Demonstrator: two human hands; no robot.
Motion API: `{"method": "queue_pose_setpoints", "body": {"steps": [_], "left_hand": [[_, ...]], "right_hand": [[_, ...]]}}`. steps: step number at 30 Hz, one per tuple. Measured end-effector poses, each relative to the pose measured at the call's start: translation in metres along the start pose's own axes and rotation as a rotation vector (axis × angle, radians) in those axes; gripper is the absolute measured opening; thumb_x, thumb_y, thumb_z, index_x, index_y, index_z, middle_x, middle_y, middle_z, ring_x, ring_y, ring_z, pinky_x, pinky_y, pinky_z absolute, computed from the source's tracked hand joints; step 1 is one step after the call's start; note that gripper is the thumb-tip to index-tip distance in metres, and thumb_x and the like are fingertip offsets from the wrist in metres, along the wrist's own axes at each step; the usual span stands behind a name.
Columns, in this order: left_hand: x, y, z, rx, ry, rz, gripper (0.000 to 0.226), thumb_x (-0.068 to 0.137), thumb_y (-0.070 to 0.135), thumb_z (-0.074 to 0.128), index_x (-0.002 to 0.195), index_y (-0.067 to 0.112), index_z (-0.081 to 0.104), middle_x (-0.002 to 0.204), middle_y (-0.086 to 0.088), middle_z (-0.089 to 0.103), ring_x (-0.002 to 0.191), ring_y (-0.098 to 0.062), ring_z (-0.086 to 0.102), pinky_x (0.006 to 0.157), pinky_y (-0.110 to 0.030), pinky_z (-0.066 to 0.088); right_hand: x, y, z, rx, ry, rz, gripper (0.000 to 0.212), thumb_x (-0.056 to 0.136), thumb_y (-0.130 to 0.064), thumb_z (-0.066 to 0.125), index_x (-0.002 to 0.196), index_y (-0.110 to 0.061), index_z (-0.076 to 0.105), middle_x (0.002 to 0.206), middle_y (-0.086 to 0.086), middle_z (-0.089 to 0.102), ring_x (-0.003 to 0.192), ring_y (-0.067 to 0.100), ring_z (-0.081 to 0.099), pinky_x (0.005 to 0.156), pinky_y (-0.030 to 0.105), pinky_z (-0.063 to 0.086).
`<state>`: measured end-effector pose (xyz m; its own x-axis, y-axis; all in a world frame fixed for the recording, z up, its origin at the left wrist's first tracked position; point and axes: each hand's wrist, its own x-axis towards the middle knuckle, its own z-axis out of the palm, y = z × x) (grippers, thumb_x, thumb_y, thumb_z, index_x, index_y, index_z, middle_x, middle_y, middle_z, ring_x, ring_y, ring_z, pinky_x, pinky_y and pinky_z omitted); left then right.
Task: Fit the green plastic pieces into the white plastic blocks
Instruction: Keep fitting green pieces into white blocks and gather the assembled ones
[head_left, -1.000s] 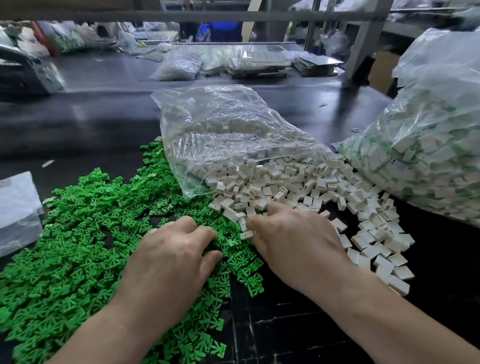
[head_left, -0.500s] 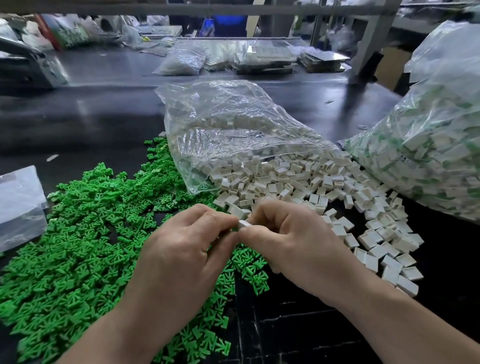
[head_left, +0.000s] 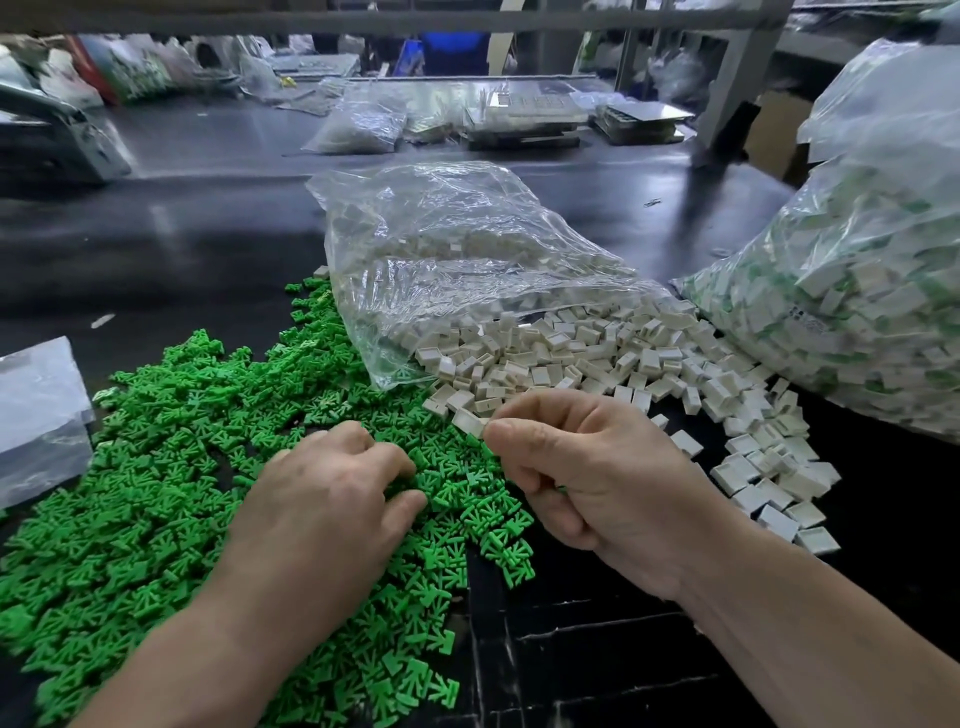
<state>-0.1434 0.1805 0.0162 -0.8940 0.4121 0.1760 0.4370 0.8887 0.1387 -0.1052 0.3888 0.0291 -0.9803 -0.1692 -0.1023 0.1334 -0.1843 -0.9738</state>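
My right hand (head_left: 597, 467) pinches one white block (head_left: 467, 420) between thumb and forefinger, lifted just above the pile edge so its open side can take a piece. My left hand (head_left: 322, 509) is palm down on the green pieces (head_left: 156, 493), fingers curled into them, probably fishing for one. Fingertips are buried, so I cannot tell if it has one yet.

The greens are spread flat on the left and the white blocks (head_left: 597, 353) spill from a clear bag (head_left: 441, 249) on the right. Each hand has its own stock close by, and the piles meet under my hands.

A big bag (head_left: 857, 312) at far right holds white-and-green parts, likely finished ones; it is cut off by the frame. The block's slot faces away, unseen. The dark surface (head_left: 208, 234) runs back to blurred clutter.
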Motion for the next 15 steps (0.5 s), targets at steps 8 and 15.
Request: {"method": "queue_pose_setpoints", "body": {"steps": [8, 15], "left_hand": [[0.0005, 0.0008, 0.0012, -0.246, 0.126, 0.046, 0.006, 0.088, 0.039, 0.064, 0.091, 0.035, 0.067, 0.086, 0.021, 0.058, 0.08, 0.001, 0.054, 0.066, -0.022, 0.04], [-0.0018, 0.0022, -0.0044, -1.131, 0.011, -0.195, 0.024, 0.076, 0.041, 0.066, 0.099, 0.041, 0.072, 0.087, 0.004, 0.075, 0.077, -0.009, 0.07, 0.061, -0.019, 0.054]], "right_hand": [[-0.0003, 0.0025, 0.001, -0.007, 0.08, 0.084, 0.014, 0.099, -0.017, 0.063, 0.106, -0.018, 0.074, 0.068, 0.005, 0.05, 0.044, 0.012, 0.039, 0.037, 0.021, 0.031], [-0.0011, 0.0004, 0.0026, 0.057, 0.012, 0.118, 0.02, 0.104, -0.005, 0.05, 0.121, -0.013, 0.055, 0.081, 0.006, 0.065, 0.053, 0.013, 0.052, 0.042, 0.023, 0.039]]}}
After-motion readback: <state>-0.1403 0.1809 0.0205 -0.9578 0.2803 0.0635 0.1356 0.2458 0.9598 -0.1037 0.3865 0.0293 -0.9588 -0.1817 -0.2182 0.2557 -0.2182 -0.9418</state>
